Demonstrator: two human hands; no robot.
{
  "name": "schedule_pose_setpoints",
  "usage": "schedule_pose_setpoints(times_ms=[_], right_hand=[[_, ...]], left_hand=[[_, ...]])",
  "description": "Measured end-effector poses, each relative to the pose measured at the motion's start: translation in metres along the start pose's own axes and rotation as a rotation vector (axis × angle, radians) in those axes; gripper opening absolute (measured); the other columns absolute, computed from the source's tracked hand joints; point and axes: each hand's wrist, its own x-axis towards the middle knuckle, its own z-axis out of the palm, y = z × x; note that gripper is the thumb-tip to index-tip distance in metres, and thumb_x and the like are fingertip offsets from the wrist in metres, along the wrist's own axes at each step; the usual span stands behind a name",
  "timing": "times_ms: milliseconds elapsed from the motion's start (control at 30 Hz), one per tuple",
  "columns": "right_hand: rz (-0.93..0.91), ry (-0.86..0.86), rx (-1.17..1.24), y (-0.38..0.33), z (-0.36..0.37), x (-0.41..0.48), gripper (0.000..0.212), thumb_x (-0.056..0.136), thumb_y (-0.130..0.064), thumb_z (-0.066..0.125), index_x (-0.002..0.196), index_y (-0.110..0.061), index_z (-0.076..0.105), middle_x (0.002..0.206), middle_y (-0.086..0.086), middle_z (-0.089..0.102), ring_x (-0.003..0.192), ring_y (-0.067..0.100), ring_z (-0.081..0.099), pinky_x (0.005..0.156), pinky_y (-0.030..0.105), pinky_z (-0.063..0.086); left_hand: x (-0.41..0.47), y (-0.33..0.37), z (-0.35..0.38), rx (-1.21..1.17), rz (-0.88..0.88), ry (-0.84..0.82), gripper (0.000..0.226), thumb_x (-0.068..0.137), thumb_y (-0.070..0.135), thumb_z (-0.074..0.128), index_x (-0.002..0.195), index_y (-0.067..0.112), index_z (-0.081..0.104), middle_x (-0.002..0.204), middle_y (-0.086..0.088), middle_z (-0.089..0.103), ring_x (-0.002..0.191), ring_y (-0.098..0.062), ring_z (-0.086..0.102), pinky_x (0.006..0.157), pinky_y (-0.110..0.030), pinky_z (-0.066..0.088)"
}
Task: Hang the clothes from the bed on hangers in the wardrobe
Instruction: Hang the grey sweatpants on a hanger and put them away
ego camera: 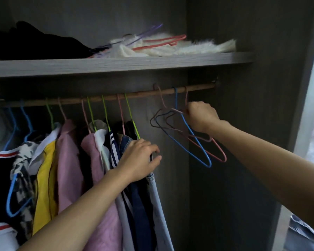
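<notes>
Grey wardrobe (225, 178) (wooden rail (143, 94)), cluttered shelf (116, 65).

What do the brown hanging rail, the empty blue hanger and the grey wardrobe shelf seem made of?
Brown hanging rail: likely bare wood or cane, matte and slightly uneven. Empty blue hanger: thin wire, probably plastic-coated metal, smooth sheen. Grey wardrobe shelf: board with printed-looking wood grain, likely laminate.

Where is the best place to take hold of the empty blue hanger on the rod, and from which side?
Grip the blue hanger by its straight neck, just under the hook, from the front right beside the right hand. The hook sits over the rod; lower down its wire crosses the pink hangers.
</notes>
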Motion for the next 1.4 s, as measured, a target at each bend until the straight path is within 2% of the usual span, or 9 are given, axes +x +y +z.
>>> schedule_pose_setpoints(times_ms=[200,267,400,667,800,900,1000,1167,1400], right_hand=[[0.166,-0.044,0.189,-0.014,-0.015,-0.002,0.016,0.087,-0.028,0.066,0.093,-0.013,0.062,0.094,0.011,0.064,0.081,0.028,0.061,0.065,0.029,0.042],[0.189,-0.037,0.217,-0.027,-0.013,0.002,0.019,0.086,-0.021,0.066,0.099,-0.008,0.064,0.098,0.015,0.064,0.09,0.033,0.063,0.067,0.03,0.042],[0.235,0.061,0.242,-0.044,-0.019,-0.003,0.023,0.087,-0.017,0.06,0.107,-0.006,0.063,0.106,0.017,0.063,0.097,0.038,0.062,0.074,0.036,0.049],[0.165,0.032,0.178,0.01,-0.066,-0.105,0.022,0.09,-0.032,0.054,0.097,-0.02,0.071,0.091,0.009,0.068,0.086,0.034,0.063,0.07,0.034,0.05],[0.071,0.099,-0.017,0.073,-0.104,-0.186,0.019,0.095,-0.032,0.047,0.105,-0.027,0.063,0.101,0.005,0.069,0.09,0.035,0.062,0.066,0.035,0.045],[0.13,0.108,-0.107,0.143,-0.134,-0.252,0.02,0.099,-0.031,0.043,0.109,-0.026,0.06,0.102,0.006,0.069,0.089,0.037,0.062,0.067,0.039,0.047],[0.28,0.118,-0.117,0.218,-0.169,-0.33,0.018,0.098,-0.034,0.044,0.107,-0.027,0.059,0.099,0.002,0.07,0.089,0.034,0.063,0.071,0.039,0.049],[0.447,0.161,-0.217,0.315,-0.239,-0.467,0.018,0.09,-0.035,0.055,0.096,-0.024,0.068,0.097,-0.001,0.071,0.093,0.032,0.064,0.071,0.035,0.045],[0.951,0.07,-0.431,0.431,-0.308,-0.622,0.019,0.086,-0.039,0.058,0.096,-0.028,0.069,0.104,0.005,0.072,0.097,0.033,0.065,0.073,0.036,0.045]], left_hand=[[-0.015,0.009,-0.01,-0.075,0.045,0.063,0.028,0.092,0.041,0.047,0.104,0.023,0.065,0.104,0.007,0.058,0.105,-0.014,0.049,0.101,-0.033,0.03],[-0.025,0.011,-0.015,-0.087,0.052,0.085,0.022,0.093,0.036,0.052,0.104,0.022,0.064,0.107,0.007,0.055,0.107,-0.013,0.047,0.1,-0.03,0.028],[-0.042,0.009,-0.034,-0.098,0.056,0.141,0.024,0.089,0.035,0.049,0.098,0.02,0.066,0.103,0.006,0.056,0.102,-0.015,0.048,0.094,-0.031,0.031],[-0.054,0.063,-0.045,-0.163,0.063,0.149,0.015,0.09,0.029,0.055,0.093,0.019,0.065,0.088,0.005,0.06,0.089,-0.017,0.054,0.076,-0.034,0.046],[-0.051,0.134,-0.013,-0.194,0.095,0.052,0.012,0.089,0.033,0.055,0.089,0.024,0.064,0.08,0.009,0.059,0.077,-0.014,0.056,0.066,-0.03,0.043],[-0.051,0.204,0.016,-0.235,0.127,-0.026,0.012,0.089,0.035,0.056,0.087,0.025,0.063,0.075,0.01,0.059,0.07,-0.012,0.056,0.062,-0.029,0.044],[-0.055,0.285,0.047,-0.316,0.177,-0.121,0.013,0.09,0.035,0.057,0.088,0.026,0.064,0.072,0.013,0.06,0.065,-0.007,0.055,0.056,-0.023,0.04],[-0.067,0.427,0.102,-0.401,0.315,-0.273,0.016,0.087,0.038,0.057,0.089,0.024,0.065,0.091,0.001,0.07,0.088,-0.023,0.064,0.072,-0.032,0.048],[-0.053,0.601,0.153,-0.445,0.574,-0.482,0.016,0.088,0.041,0.055,0.093,0.03,0.065,0.081,0.012,0.064,0.086,-0.012,0.062,0.074,-0.029,0.047]])
